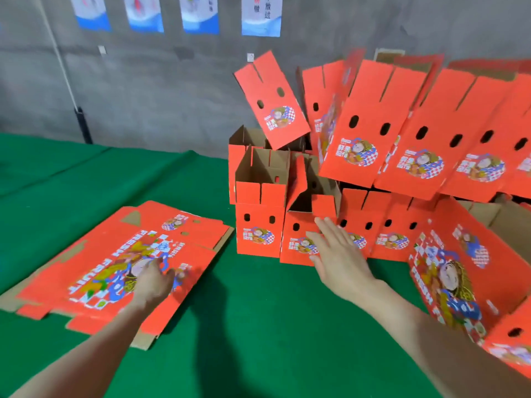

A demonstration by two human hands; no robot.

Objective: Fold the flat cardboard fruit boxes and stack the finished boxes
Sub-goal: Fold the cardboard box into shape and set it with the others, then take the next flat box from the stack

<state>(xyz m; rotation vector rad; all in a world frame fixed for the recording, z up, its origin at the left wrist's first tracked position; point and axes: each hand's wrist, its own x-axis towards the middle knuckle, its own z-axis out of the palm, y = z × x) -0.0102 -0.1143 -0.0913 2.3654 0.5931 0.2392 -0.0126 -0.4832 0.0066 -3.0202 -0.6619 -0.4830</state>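
Someone is leaning over the green tabletop (258, 340) with both arms stretched out. Their left hand (153, 282) is sitting on the stack of flat boxes (100, 268), which is lying over on the left of the tabletop. Its fingers are bending down onto the printed top sheet (it's blurry right there, so I honestly can't tell if it's pinching the cardboard or only pressing on it).

Their right hand (340, 254) is wide open, fingers straight and spread, holding nothing. It's hovering right in front of the folded boxes (257, 228) standing in the bottom row of the pile. I can't say whether the fingertips are touching cardboard.

The pile is sitting at the back middle and right of the tabletop, red boxes with their brown insides showing at the open tops. One tilted box (273, 101) is leaning at an angle on top, its lower corner dipping toward the open boxes below. To the right of it, an upper row (402, 133) of boxes is tipping forward over the lower ones. A bigger box (459, 277) is lying at the far right, big printed face showing. Posters (261, 15) are hanging on the grey wall behind.
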